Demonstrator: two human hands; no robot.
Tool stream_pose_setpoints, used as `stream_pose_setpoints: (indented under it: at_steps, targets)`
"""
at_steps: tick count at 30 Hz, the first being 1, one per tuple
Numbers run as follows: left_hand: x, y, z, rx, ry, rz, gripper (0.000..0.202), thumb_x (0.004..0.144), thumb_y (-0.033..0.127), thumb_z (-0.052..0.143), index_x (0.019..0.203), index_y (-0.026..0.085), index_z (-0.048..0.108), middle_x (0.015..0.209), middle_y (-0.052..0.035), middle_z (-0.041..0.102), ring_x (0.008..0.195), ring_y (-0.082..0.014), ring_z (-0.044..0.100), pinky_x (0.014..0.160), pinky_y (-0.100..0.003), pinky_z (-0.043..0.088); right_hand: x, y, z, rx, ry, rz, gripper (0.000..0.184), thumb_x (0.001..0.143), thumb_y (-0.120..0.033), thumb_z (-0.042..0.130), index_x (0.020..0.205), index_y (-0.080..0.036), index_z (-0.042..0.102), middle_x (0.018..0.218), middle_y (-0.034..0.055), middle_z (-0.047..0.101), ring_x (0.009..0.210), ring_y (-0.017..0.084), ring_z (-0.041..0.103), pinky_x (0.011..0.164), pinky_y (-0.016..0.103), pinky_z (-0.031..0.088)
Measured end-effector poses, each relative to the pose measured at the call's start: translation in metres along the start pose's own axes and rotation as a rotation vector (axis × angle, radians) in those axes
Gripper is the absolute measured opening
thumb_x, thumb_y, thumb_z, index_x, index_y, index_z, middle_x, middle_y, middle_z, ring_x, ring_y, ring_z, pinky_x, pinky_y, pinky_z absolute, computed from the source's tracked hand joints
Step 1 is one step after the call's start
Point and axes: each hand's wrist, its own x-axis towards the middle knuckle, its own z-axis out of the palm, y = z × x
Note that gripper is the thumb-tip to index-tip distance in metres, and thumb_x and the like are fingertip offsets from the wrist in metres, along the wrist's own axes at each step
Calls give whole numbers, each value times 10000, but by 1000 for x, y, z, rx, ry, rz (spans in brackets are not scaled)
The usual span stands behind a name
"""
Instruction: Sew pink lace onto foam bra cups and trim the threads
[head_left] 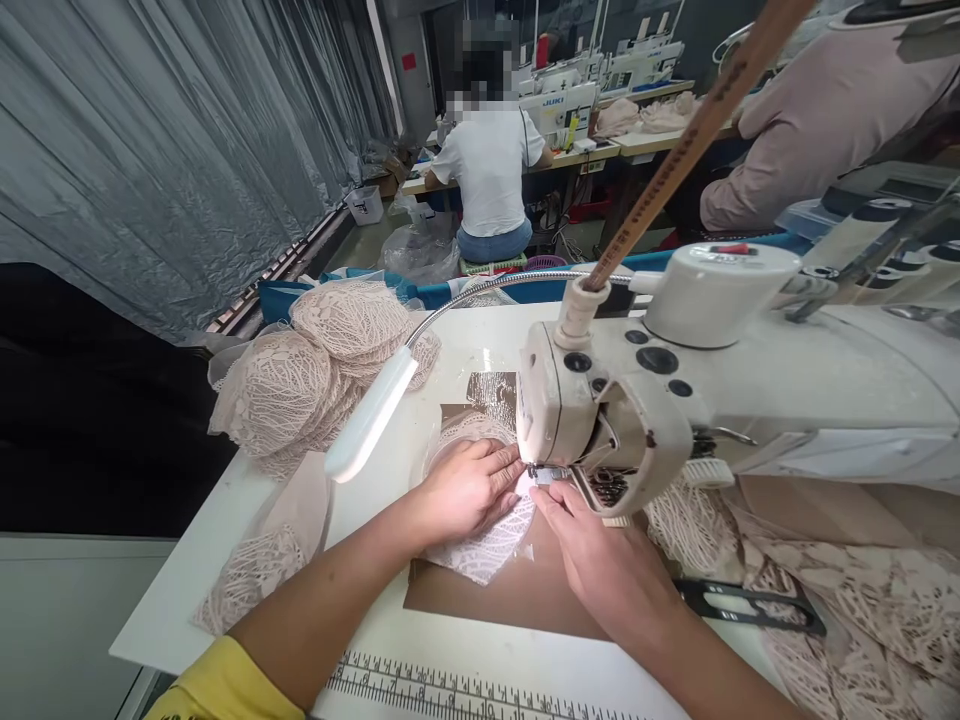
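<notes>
A pale lace cup piece [480, 555] lies under the needle area of a white sewing machine [551, 390]. My left hand [469, 488] rests flat on the lace, fingers stretched toward the presser foot [551, 474]. My right hand [592, 545] is at the piece's right edge, thumb and forefinger closed on it just in front of the foot. Its other fingers are partly hidden below the machine head. A brown sheet [495, 597] covers the table beneath the lace.
Stacked lace cups [285, 390] sit at the left, near a lit lamp [375, 410] on a bendable neck. More lace [885, 600] lies at the right beside a black slotted plate [757, 605]. A ruler strip [450, 690] runs along the front edge. Two people sit beyond the table.
</notes>
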Motion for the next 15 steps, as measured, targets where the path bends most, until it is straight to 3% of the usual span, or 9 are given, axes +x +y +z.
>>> stream_pose_setpoints:
  at_steps: [8,15]
  targets:
    - [-1,-5,2,17,31,-19,331,941,327,397,1083,140,630,1096,-133,640,983,-255,543,787,-379,427,-2,0,1,-102,-32,-49,548,707,13,452,1162,-196,673,948,97,713,681,202,636,580,296,490]
    - [-4,-5,4,7,52,-84,331,938,321,392,1095,145,623,1128,-148,622,1022,-262,556,834,-403,441,-7,1,4,-53,-34,-31,528,752,2,430,1174,-214,663,916,69,705,695,200,650,595,294,508]
